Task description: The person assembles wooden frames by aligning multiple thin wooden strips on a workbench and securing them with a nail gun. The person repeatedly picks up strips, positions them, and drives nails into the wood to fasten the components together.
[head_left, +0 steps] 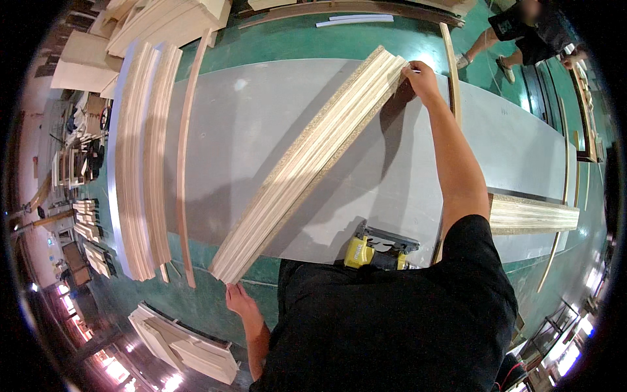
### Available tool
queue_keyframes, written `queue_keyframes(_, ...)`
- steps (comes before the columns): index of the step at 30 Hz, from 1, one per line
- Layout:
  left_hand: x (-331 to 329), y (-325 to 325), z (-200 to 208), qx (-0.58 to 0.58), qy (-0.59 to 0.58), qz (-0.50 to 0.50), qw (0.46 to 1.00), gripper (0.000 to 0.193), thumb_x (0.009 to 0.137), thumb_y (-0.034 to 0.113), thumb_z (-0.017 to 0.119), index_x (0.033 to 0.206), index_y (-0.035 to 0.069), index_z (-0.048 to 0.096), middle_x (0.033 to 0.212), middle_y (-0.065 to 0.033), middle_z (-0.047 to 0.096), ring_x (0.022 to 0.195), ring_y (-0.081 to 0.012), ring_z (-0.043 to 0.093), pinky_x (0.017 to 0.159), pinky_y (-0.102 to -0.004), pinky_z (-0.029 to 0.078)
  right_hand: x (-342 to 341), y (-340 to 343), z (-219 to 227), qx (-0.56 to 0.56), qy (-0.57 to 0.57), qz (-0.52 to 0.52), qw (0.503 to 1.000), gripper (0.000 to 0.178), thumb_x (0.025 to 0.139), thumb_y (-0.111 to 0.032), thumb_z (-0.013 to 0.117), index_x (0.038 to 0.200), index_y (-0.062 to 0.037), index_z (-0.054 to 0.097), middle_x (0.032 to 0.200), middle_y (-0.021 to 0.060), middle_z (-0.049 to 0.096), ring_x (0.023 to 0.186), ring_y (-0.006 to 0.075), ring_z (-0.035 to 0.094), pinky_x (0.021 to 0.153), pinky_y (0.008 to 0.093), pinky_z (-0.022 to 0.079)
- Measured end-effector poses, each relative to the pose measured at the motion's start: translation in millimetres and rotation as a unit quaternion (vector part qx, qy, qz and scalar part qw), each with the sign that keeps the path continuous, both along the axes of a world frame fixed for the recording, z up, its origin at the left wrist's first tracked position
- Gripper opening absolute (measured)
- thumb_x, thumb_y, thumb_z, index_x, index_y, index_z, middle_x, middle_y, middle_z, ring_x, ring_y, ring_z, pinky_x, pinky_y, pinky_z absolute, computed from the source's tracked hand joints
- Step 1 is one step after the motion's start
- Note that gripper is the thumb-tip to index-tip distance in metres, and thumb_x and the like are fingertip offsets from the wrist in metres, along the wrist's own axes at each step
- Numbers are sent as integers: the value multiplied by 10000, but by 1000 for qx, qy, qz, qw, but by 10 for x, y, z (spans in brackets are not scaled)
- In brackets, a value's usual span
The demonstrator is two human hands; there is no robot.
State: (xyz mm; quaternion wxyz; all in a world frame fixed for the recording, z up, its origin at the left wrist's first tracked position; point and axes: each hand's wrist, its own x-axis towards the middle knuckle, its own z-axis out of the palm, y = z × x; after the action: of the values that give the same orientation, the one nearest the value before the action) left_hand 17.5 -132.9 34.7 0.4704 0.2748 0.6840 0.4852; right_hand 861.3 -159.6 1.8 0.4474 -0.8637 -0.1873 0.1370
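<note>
A long stack of layered wooden strips (pixel 310 163) slants over the grey sheet-topped table (pixel 222 98), from near left to far right. Speckled board edges run along both of its sides. At the near left end, my left hand (pixel 240 300) grips it with the fingers closed on the end. Stretched out to the far end, my right hand (pixel 421 80) is closed on the stack's corner. A yellow and black nail gun (pixel 379 247) lies on the table's near edge, against my body.
More layered wood stacks (pixel 160 157) stand on the left beside a thin wooden batten (pixel 188 157). Another batten (pixel 452 78) crosses the table behind my right arm. A shorter stack (pixel 532 214) lies at right. A person (pixel 529 26) is at far right. White panels (pixel 183 343) rest at lower left.
</note>
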Motion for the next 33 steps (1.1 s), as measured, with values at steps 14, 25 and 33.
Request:
queue_keyframes(14,-6,819,268,-67,118,-91,987,368,1062,261,567,1239,-56,626,1156,-143,691,983,-251,679,815,-390,553,-12,714,314,-203,-163,114,959,453,949,-388,583,1344,-174,640,1274,124,696,1188,364,647,987,493,505)
queue_keyframes(25,-372,934,-120,-33,170,-104,979,301,1028,239,629,1134,-37,681,1031,-104,716,874,-206,676,752,-361,548,38,773,291,-216,-122,134,959,451,1000,-379,563,1373,-127,593,1241,172,700,1114,379,676,949,467,519)
queue_keyframes(33,-197,917,54,-19,136,-82,987,238,1018,177,636,1090,-45,680,1024,-106,702,890,-195,660,757,-350,535,67,792,193,-196,-183,157,950,357,976,-349,592,1226,-100,647,1121,211,721,1027,418,693,893,474,545)
